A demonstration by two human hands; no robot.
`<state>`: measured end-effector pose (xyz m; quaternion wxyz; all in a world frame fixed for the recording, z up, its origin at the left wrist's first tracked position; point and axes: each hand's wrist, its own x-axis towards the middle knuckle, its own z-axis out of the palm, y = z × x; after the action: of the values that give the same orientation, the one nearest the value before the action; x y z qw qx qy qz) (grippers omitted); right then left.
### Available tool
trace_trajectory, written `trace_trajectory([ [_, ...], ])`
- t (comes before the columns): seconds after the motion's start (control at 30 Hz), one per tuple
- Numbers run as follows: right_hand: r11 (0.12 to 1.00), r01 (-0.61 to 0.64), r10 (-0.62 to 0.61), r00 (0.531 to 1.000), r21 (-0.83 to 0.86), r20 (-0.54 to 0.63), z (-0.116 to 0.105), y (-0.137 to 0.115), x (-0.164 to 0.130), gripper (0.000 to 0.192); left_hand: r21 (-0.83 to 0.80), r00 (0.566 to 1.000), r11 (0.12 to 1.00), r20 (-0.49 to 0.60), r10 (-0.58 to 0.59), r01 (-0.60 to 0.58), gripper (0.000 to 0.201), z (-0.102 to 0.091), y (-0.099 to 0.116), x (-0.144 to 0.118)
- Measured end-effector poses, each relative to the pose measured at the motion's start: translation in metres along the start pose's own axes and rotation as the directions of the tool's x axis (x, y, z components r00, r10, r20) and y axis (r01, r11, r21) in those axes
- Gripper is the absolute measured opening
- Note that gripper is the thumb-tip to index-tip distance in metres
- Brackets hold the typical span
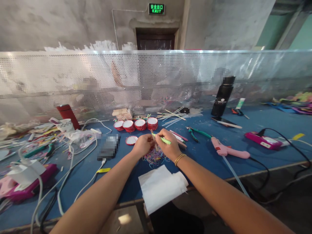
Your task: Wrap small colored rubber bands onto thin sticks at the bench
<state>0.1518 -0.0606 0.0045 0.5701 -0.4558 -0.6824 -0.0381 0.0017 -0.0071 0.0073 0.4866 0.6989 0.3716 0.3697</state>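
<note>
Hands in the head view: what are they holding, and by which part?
Both hands pinch a thin green stick: the left hand near its left end, the right hand around its middle. The exact finger contact is too small to tell.

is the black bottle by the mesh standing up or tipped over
Upright: the black bottle stands on its base on the blue table, cap on top.

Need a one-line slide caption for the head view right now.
Both hands, left hand and right hand, hold a green stick above loose rubber bands on the blue table.
</note>
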Motion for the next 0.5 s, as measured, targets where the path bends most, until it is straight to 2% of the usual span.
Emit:
trace_trajectory([
  [0.3,0.998,-0.047,0.046,0.999,-0.045,-0.022,0.000,0.005,0.000,0.020,-0.076,0.998,0.996,0.019,-0.053,0.055,0.022,0.003,0.011,-0.003],
  [0.5,0.999,-0.017,0.016,1.000,-0.033,-0.024,0.000,0.003,0.000,0.021,-0.048,0.999,0.998,0.005,-0.039,0.039,0.024,0.002,0.006,-0.001],
])
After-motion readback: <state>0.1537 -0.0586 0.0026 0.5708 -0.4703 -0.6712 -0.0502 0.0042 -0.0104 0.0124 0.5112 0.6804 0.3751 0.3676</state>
